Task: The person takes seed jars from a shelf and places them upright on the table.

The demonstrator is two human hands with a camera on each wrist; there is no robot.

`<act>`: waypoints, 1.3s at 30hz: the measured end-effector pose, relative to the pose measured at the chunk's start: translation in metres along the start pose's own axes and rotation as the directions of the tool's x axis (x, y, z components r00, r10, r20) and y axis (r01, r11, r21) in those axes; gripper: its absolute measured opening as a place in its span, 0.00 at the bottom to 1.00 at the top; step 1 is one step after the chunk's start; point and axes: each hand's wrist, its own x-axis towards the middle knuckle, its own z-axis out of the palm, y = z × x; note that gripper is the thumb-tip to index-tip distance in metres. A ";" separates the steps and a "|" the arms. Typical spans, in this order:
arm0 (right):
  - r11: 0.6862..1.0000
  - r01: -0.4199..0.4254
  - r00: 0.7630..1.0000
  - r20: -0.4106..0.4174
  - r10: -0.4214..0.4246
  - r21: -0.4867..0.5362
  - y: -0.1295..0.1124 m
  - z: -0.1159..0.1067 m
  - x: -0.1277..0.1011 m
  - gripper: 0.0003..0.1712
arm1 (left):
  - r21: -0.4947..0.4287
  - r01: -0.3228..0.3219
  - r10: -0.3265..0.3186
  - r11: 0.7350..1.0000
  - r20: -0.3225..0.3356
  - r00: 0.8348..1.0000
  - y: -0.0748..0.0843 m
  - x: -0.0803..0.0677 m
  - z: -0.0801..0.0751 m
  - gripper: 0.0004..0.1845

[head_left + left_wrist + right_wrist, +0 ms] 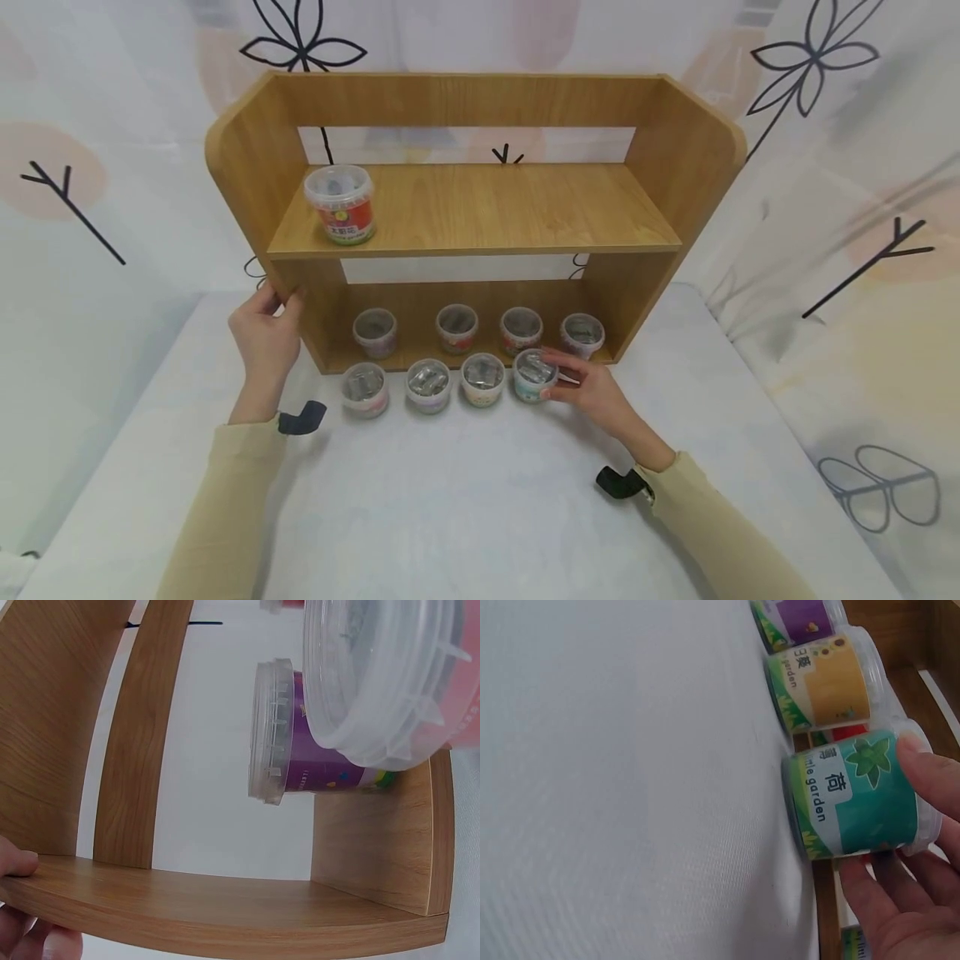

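A person in pale yellow sleeves works at a white cloth-covered tabletop [465,500] on which stands a two-tier wooden shelf unit [480,225]. The left hand [264,337] grips the front edge of the unit's left side panel, thumb on one face and fingers wrapped round the other; the left wrist view shows a fingertip pressed on that curved wooden edge. The right hand [592,392] holds a small clear-lidded tub with a teal label [534,375], which stands on the tabletop just in front of the lower shelf; the grip is clamped on it, thumb on one side and fingers curled round the other. The right wrist view shows the label's leaf picture and the words "little garden". This tub is the rightmost of a row of four on the tabletop; next to it is a tub with a yellow label [482,379], then a tub with a purple label [427,385], then a pink-labelled tub [365,389]. Four more small tubs [457,327] stand in a row on the lower shelf behind them. On the upper shelf, at its left end, stands a red-labelled tub [341,204]. A pale curtain with line-drawn flowers [825,167] hangs behind.
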 end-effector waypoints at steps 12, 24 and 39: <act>1.000 0.022 0.998 0.065 -0.022 0.009 0.002 -0.002 0.003 0.34 | 0.007 -0.006 0.006 1.000 -0.008 1.000 -0.002 0.000 0.000 0.17; 0.951 0.171 0.982 0.119 -0.144 -0.256 -0.007 -0.010 0.006 0.34 | -0.002 -0.022 0.022 1.000 -0.004 1.000 -0.005 0.002 0.001 0.18; 0.952 0.164 0.984 -0.027 -0.177 -0.258 -0.061 -0.012 0.009 0.24 | -0.001 -0.024 0.024 1.000 -0.015 1.000 -0.004 0.002 0.002 0.18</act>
